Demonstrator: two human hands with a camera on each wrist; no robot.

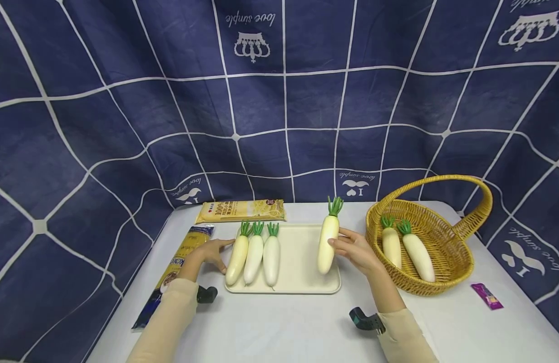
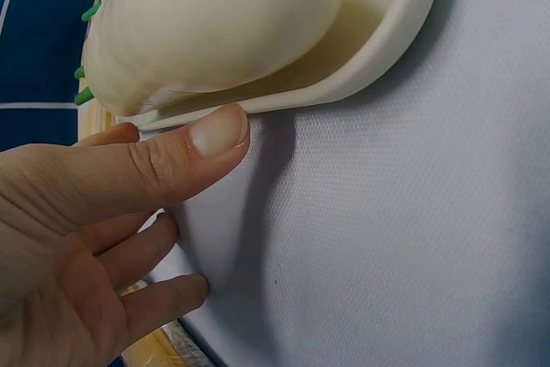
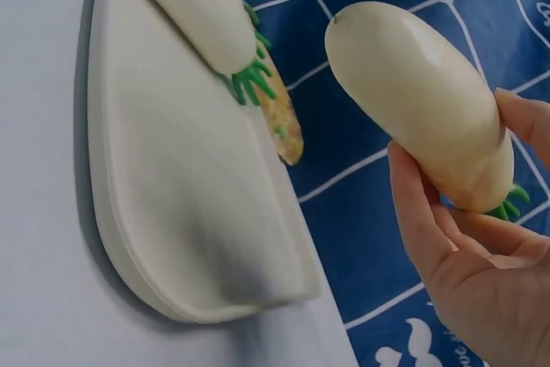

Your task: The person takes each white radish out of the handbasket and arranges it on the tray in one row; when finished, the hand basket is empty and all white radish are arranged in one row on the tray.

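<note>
My right hand (image 1: 357, 250) grips a white radish (image 1: 328, 243) with green leaf stubs, held above the right end of a cream tray (image 1: 299, 259). The right wrist view shows fingers on one side of this radish (image 3: 412, 92) and the thumb on the other. Three more white radishes lie side by side in the tray's left part, the leftmost radish (image 1: 237, 260) closest to my left hand (image 1: 211, 253). That hand holds nothing; its fingers are spread, and the thumb (image 2: 219, 131) lies right at the tray's rim in the left wrist view.
On the right stands a yellow woven basket (image 1: 463, 264) with a tall handle and two radishes inside. A small purple packet (image 1: 487, 296) lies beside it. One yellow pasta packet (image 1: 240, 210) lies behind the tray, and a blue-and-yellow packet (image 1: 170, 272) lies along the left.
</note>
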